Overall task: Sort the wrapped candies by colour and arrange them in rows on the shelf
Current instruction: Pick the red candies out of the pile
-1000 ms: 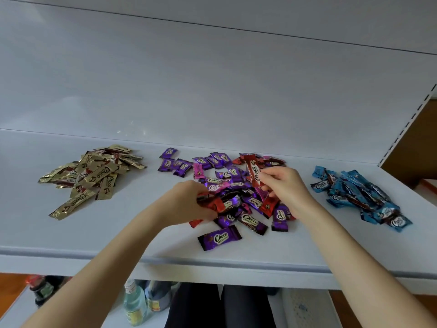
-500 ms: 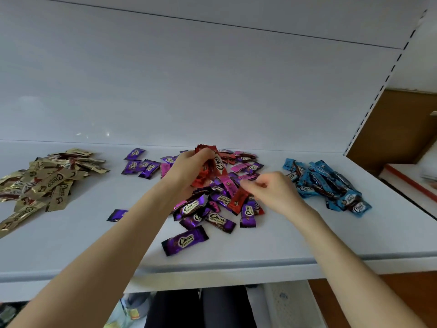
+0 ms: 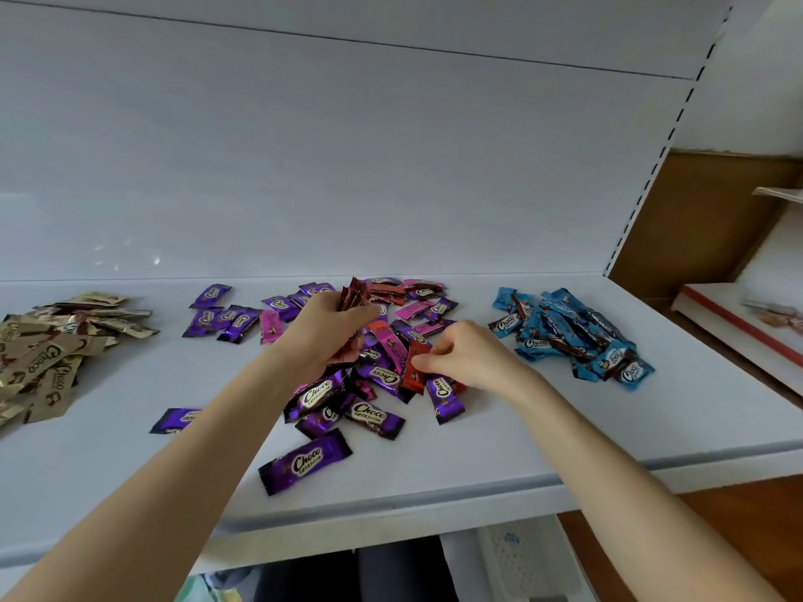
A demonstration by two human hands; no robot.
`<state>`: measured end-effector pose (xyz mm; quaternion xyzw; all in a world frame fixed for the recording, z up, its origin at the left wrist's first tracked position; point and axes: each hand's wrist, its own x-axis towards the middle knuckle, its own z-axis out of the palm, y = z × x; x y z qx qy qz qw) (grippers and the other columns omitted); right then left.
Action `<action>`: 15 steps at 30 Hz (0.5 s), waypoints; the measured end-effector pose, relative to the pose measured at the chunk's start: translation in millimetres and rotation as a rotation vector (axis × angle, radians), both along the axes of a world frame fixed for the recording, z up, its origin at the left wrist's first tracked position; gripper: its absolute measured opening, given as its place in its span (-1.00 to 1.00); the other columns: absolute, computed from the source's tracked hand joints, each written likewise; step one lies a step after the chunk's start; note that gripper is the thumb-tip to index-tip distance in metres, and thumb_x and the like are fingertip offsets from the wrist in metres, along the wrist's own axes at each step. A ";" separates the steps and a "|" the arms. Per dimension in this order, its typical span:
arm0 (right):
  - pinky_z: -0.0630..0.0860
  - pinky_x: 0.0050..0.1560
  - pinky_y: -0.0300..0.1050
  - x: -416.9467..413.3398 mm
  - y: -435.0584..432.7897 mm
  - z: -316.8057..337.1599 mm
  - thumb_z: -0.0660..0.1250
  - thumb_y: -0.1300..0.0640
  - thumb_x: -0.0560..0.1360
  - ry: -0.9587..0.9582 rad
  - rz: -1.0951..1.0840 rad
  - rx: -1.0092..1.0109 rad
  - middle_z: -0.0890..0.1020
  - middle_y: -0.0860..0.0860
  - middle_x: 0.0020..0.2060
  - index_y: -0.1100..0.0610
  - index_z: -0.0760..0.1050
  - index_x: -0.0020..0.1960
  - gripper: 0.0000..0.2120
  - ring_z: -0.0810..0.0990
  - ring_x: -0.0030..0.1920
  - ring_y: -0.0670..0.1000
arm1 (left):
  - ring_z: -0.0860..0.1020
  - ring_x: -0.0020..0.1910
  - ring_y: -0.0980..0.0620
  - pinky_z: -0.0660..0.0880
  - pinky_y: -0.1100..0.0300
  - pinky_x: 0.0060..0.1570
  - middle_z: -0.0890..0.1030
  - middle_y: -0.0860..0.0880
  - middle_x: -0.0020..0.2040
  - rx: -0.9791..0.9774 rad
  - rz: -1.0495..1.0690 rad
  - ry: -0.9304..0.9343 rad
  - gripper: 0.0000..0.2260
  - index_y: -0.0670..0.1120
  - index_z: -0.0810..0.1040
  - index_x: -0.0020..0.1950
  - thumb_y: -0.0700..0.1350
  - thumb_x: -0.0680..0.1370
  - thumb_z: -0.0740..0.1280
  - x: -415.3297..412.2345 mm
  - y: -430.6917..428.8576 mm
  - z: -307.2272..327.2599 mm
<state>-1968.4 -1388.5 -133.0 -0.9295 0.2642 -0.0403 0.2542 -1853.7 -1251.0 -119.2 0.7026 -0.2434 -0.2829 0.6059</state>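
The mixed pile (image 3: 382, 362) of purple, pink and red wrapped candies lies mid-shelf, and both hands work in it. The left hand (image 3: 326, 336) is curled round a bunch of red candies (image 3: 354, 293), held upright over the pile's rear part. The right hand (image 3: 471, 360), at the pile's right side, pinches one red candy (image 3: 413, 369) between thumb and forefinger.

Left of the pile sits a small purple group (image 3: 221, 317), and farther left the gold heap (image 3: 52, 345). Right of the pile, apart from it, is the blue heap (image 3: 569, 336). In front of the pile a lone purple candy (image 3: 304, 464) lies near the shelf's front edge; a second purple candy (image 3: 176, 420) lies front-left, partly behind the left forearm.

The white shelf (image 3: 521, 449) shows bare surface in front of the gold and blue heaps. Behind the pile rises a plain white back panel (image 3: 347, 167), with a slotted upright (image 3: 652, 167) to the right.
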 end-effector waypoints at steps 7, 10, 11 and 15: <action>0.13 -0.41 -0.13 7.6 0.5 4.0 0.35 -0.18 0.42 0.037 -0.016 -0.027 0.21 -0.07 -0.58 0.08 0.17 -0.48 -0.47 0.20 -0.53 -0.05 | 0.37 -0.44 0.05 0.43 0.35 -0.49 0.41 -0.08 -0.41 0.029 -0.033 -0.072 -0.84 -0.16 0.44 -0.21 -0.17 0.52 0.36 -2.6 -4.6 -1.2; 0.27 -0.33 -0.19 8.3 -2.6 7.8 0.41 0.01 0.42 -0.114 -0.002 0.202 0.41 -0.08 -0.50 0.16 0.51 -0.36 -0.72 0.37 -0.44 -0.12 | 0.40 -0.43 0.07 0.44 0.35 -0.47 0.42 -0.06 -0.39 0.010 -0.048 -0.055 -0.85 -0.13 0.45 -0.22 -0.17 0.52 0.36 -2.9 -5.8 -2.6; 0.32 -0.28 -0.25 7.2 -3.1 11.3 0.42 0.06 0.42 -0.204 -0.018 0.321 0.48 -0.11 -0.44 0.18 0.58 -0.24 -0.82 0.43 -0.38 -0.18 | 0.42 -0.43 0.09 0.43 0.35 -0.45 0.44 -0.05 -0.38 0.004 -0.063 -0.064 -0.86 -0.12 0.46 -0.22 -0.16 0.51 0.37 -3.0 -6.1 -2.9; 0.39 -0.26 -0.32 5.4 -5.0 17.2 0.39 0.14 0.45 -0.391 -0.012 0.634 0.54 -0.09 -0.39 0.06 0.57 -0.15 -0.99 0.43 -0.36 -0.17 | 0.47 -0.36 0.09 0.44 0.30 -0.40 0.51 -0.01 -0.36 0.012 -0.147 -0.101 -0.92 -0.10 0.55 -0.13 -0.12 0.47 0.42 -7.2 -10.4 -1.4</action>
